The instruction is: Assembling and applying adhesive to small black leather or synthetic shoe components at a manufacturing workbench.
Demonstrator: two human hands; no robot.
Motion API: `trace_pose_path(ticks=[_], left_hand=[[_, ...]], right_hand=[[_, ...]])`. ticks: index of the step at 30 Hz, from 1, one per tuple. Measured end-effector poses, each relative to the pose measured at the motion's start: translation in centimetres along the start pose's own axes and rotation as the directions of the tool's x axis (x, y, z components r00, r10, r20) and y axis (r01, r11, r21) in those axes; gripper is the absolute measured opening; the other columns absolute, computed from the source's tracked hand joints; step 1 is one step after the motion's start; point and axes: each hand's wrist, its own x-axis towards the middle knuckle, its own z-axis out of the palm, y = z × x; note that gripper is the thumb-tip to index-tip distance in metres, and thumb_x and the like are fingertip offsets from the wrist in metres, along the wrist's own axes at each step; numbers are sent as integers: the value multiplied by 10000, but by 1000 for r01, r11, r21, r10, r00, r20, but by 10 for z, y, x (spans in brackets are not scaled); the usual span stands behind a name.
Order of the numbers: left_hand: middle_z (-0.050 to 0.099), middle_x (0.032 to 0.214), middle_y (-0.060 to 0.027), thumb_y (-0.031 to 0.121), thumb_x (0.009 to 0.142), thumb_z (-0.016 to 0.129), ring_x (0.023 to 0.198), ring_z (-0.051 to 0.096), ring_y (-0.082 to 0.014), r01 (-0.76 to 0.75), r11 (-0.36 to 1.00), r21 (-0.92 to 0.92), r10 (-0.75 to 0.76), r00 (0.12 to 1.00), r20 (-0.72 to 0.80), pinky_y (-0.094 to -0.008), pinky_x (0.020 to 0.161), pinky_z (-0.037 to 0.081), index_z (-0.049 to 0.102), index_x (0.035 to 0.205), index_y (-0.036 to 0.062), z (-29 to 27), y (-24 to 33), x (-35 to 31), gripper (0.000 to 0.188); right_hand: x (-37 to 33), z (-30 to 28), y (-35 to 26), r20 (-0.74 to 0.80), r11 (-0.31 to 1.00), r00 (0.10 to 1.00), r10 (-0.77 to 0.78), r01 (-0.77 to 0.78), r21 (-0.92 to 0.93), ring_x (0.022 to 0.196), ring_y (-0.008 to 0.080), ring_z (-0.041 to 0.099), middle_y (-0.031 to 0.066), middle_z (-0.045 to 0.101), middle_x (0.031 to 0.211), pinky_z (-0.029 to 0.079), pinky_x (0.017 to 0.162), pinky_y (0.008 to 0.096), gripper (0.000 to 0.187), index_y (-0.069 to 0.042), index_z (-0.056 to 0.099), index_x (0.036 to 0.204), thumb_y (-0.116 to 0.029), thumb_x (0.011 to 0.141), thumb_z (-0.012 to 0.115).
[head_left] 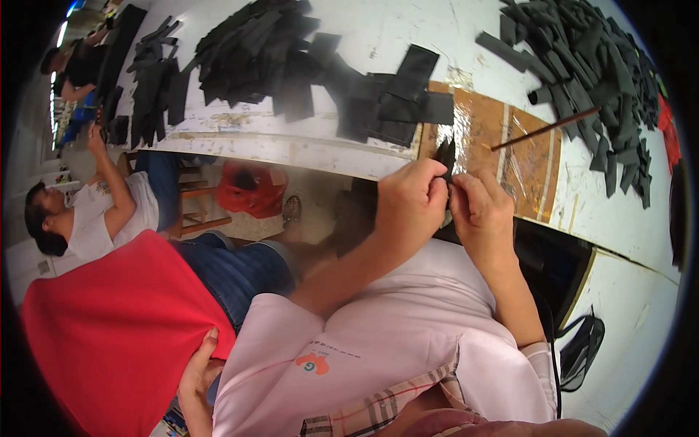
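Close together at the table's front edge, my left hand and my right hand are both closed, thumbs and fingers pinching a small black fabric strip. The strip stands up between them, its lower part largely covered by my fingers. Beyond my hands a brown board, covered with clear tape, lies on the white table. A thin brown rod rests across it, pointing at the right pile. Flat black fabric pieces overlap just past my left hand, some reaching onto the board.
Black pieces form a large pile at the far left and a pile of folded strips at the right. A person in red is close on my left; another in white sits beyond. A red plastic bag stands below the table.
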Motion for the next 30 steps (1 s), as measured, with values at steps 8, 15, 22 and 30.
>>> trace_pose_path(ticks=[8,15,22,30], left_hand=[[515,688,-9,-24,713,550,445,343,-1,686,149,-712,-273,721,637,-132,360,233,484,885,27,-18,2,19,191],[555,713,-56,-66,678,486,596,532,-88,379,758,-531,-305,925,225,-189,506,412,500,824,-22,10,-17,6,153],[552,641,-105,-47,656,470,548,551,-194,239,843,-482,-215,971,105,-268,502,438,494,719,-21,11,-9,10,72],[547,756,-97,-71,649,498,447,413,-44,817,-104,-567,206,575,792,-149,317,238,400,989,-7,-12,16,21,360]], right_hand=[[4,6,22,73,738,908,412,-380,558,467,80,421,22,477,602,312,411,216,62,-6,573,743,23,698,540],[-9,13,30,537,-322,765,357,-439,839,493,61,372,-10,450,611,286,406,188,91,-11,549,782,-59,718,593],[-1,8,26,463,15,790,402,-511,859,519,72,419,-1,490,639,346,450,177,167,-60,488,728,-187,778,583],[-10,-18,12,371,24,870,325,-400,916,711,117,555,38,577,839,453,610,212,336,-25,513,987,-160,712,648]])
